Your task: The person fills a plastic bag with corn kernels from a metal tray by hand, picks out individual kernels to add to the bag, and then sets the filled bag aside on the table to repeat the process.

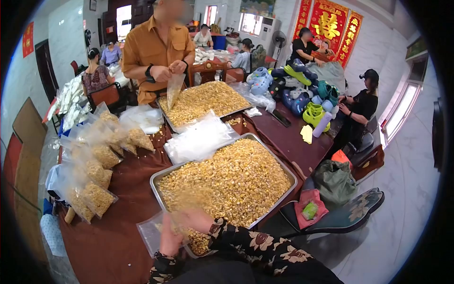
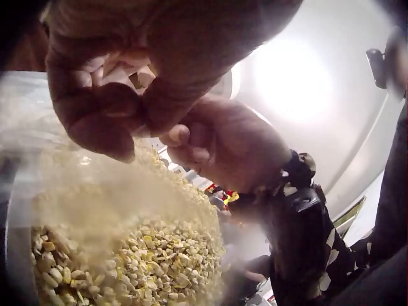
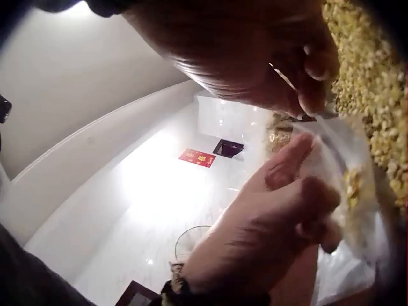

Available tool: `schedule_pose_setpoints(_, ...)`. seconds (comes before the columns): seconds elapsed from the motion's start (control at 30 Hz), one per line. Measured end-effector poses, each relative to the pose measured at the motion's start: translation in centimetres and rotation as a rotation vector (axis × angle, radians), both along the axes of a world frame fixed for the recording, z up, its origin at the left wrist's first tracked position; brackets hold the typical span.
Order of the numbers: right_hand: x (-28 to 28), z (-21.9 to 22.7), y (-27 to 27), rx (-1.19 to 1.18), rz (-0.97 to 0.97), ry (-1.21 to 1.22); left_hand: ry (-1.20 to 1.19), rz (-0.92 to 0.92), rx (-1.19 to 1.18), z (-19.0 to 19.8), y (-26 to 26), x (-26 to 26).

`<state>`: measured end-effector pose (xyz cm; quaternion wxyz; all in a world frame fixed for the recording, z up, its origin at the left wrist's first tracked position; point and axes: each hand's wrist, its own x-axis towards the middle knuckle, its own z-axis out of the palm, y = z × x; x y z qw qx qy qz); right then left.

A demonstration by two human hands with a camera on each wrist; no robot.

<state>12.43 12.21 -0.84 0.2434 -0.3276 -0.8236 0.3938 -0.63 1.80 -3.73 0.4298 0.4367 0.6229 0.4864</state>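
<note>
Close to my body, at the near edge of a metal tray (image 1: 283, 166), both hands meet at a clear plastic bag (image 1: 148, 233). My left hand (image 1: 170, 236) grips the bag with curled fingers. My right hand (image 1: 197, 220) pinches at its mouth, fingertips close to the left ones in the left wrist view. A few yellow pieces (image 3: 354, 185) show inside the bag in the right wrist view. Yellow corn-like kernels (image 1: 231, 184) heap the tray; a blurred patch of them shows just beyond my hands.
Filled bags (image 1: 99, 199) stand at left on the brown cloth (image 1: 118, 241). Flat clear bags (image 1: 201, 137) lie between my tray and a second kernel tray (image 1: 208, 102). Opposite, a person (image 1: 158, 52) holds a bag. Clogs (image 1: 298, 90) pile at right, near a chair (image 1: 350, 215).
</note>
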Motion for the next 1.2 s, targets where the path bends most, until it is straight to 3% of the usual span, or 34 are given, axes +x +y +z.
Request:
schedule_pose_setpoints(0.03, 0.5, -0.8, 0.6, 0.122, -0.055, -0.024, 0.043, 0.006, 0.021, 0.4, 0.0, -0.1)
schedule_pose_setpoints(0.07, 1.0, -2.8, 1.2, -0.081, -0.072, -0.199, 0.087, 0.013, 0.042, 0.7, 0.0, -0.1)
schedule_pose_setpoints(0.1, 1.5, -3.0, 1.1, -0.082, -0.072, -0.201, 0.085, 0.013, 0.042, 0.8, 0.1, -0.2)
schedule_pose_setpoints(0.17, 2.8, -3.4, 1.0, 0.107, 0.093, -0.59, -0.065, 0.057, -0.023, 0.8, 0.0, -0.3)
schedule_pose_setpoints(0.2, 2.8, -2.0, 0.3, 0.056, 0.156, -0.669, -0.067, 0.057, -0.026, 1.2, 0.0, -0.4)
schedule_pose_setpoints(0.33, 3.3, -3.1, -2.2, 0.226, 0.32, -0.549, -0.035, 0.027, -0.11, 2.9, 0.0, -0.4)
schedule_pose_setpoints(0.4, 2.6, -3.0, -2.9, 0.119, 0.278, -0.6, -0.033, 0.024, -0.132, 2.5, -0.2, -0.4)
schedule_pose_setpoints(0.5, 2.5, -4.0, -2.7, 0.006, 0.231, -0.611, 0.049, 0.068, -0.002, -1.5, 0.6, -1.0)
schedule_pose_setpoints(0.57, 3.0, -8.0, -1.3, 0.063, 0.255, -0.432, 0.42, 0.042, 0.189, -4.9, 0.3, -1.8)
schedule_pose_setpoints(0.6, 3.2, -7.3, -0.9, 0.033, 0.198, -0.369, 0.398, 0.013, 0.12, -2.5, 0.2, -1.4)
schedule_pose_setpoints(0.63, 2.9, -6.0, -0.3, 0.002, 0.216, -0.496, 0.197, 0.004, 0.118, -0.4, 0.3, -0.9)
schedule_pose_setpoints(0.67, 3.4, -4.4, 0.0, -0.238, 0.118, -0.407, 0.35, -0.044, 0.184, -1.4, 0.2, -1.0)
schedule_pose_setpoints(0.7, 4.0, -5.3, 0.8, -0.186, 0.144, -0.337, 0.464, 0.014, 0.22, -0.6, 0.2, -0.7)
schedule_pose_setpoints(0.73, 3.9, -3.1, 1.1, -0.23, 0.11, -0.363, 0.254, 0.041, 0.086, -0.8, -0.1, -0.5)
schedule_pose_setpoints(0.83, 3.7, -1.6, 1.7, -0.177, 0.144, -0.247, 0.314, 0.017, 0.091, 1.5, -0.2, -0.1)
schedule_pose_setpoints(0.9, 2.7, 2.0, 1.3, -0.605, 0.044, -0.187, 0.309, 0.027, 0.107, 1.1, -0.2, -0.1)
schedule_pose_setpoints(1.07, -0.1, 2.9, 0.0, -0.687, 0.118, 0.011, 0.284, 0.004, 0.091, 1.5, -0.2, 0.0)
schedule_pose_setpoints(1.2, -1.1, 3.2, -0.5, -0.634, 0.127, -0.101, 0.255, 0.011, 0.095, 1.7, -0.3, -0.1)
